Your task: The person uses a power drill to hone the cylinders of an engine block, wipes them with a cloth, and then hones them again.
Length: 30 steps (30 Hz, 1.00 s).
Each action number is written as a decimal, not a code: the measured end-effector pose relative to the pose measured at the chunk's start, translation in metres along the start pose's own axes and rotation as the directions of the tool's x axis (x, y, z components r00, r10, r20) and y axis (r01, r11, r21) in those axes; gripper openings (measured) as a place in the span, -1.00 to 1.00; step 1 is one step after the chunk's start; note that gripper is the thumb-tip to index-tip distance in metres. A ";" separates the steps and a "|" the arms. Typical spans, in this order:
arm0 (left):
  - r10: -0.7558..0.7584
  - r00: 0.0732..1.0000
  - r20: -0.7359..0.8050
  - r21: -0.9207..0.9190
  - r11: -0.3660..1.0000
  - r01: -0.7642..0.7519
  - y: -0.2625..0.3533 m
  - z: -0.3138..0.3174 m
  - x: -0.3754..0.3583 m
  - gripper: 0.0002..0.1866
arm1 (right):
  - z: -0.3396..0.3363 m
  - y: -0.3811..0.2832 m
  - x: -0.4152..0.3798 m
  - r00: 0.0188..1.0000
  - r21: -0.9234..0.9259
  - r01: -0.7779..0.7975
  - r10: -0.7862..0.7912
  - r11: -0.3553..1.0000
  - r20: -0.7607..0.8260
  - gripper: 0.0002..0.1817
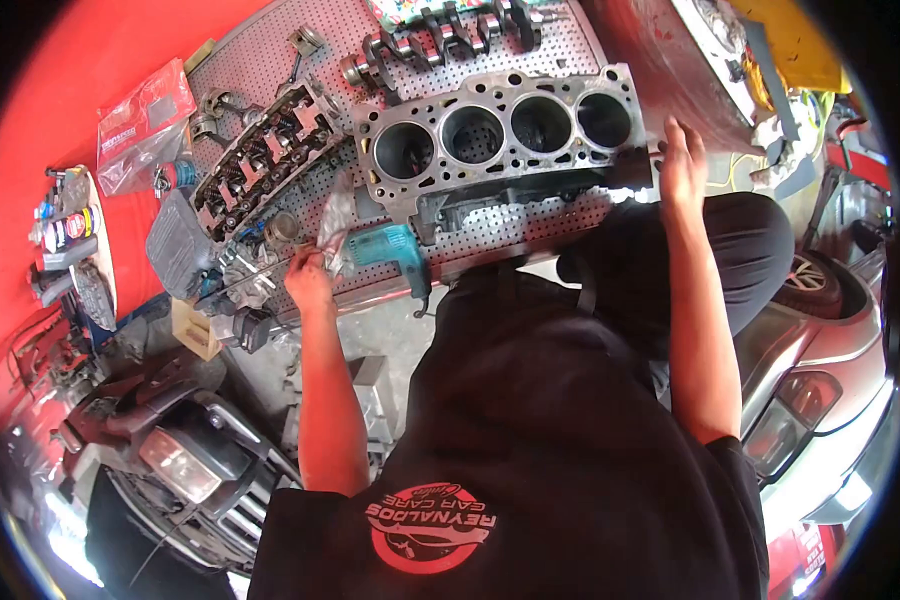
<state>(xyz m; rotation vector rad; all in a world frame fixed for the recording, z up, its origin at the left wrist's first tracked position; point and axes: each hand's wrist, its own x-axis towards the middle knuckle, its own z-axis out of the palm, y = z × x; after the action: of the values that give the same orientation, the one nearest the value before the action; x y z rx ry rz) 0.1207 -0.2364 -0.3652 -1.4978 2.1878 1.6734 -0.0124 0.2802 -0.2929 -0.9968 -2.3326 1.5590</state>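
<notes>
A grey engine block [490,140] with a row of round cylinder bores lies on the perforated metal bench top [330,65]. At its right end, my right hand [682,165] is raised with the fingers stretched out, and nothing shows in it. My left hand [308,278] is at the bench's near edge, its fingers closed on a crumpled piece of clear plastic [336,225]. Just right of the plastic lies a teal power drill [385,245], below the block's left end.
Behind the block lies a crankshaft [450,40]. A cylinder head [265,160] rests to the left, with pistons [210,120] and a red-and-clear plastic bag [145,125] beyond. A side table [100,240] holds bottles. Vehicles stand at lower left [185,460] and right [820,400].
</notes>
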 end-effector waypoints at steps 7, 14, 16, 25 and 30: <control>0.065 0.995 0.076 0.004 0.998 -0.065 0.054 0.010 -0.005 -0.78 | 0.047 -0.034 -0.028 0.999 -0.638 -0.029 0.049 0.769 0.015 -0.18; 0.048 0.975 0.218 0.452 0.880 -0.144 0.087 0.038 0.002 -0.26 | 0.049 -0.022 -0.027 1.000 -0.629 0.009 -0.020 0.777 -0.010 -0.19; 0.045 0.974 0.222 0.311 0.943 -0.115 0.115 0.057 -0.007 -0.24 | 0.049 -0.025 -0.027 1.000 -0.642 -0.023 0.026 0.766 -0.005 -0.16; 0.053 0.754 0.655 -0.246 0.958 0.146 0.160 0.164 0.014 -0.29 | 0.044 -0.023 -0.023 0.998 -0.642 0.017 0.026 0.767 0.057 -0.31; 0.097 0.818 0.568 -0.284 0.955 0.084 0.146 0.162 0.009 -0.32 | 0.041 -0.006 -0.014 0.995 -0.620 0.095 -0.081 0.779 0.050 -0.37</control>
<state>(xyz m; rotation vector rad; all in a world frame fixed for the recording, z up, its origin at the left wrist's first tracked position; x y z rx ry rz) -0.0638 -0.1247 -0.3310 -0.8279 1.6694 2.1697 -0.0239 0.2394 -0.3029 -0.9521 -2.9351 0.7457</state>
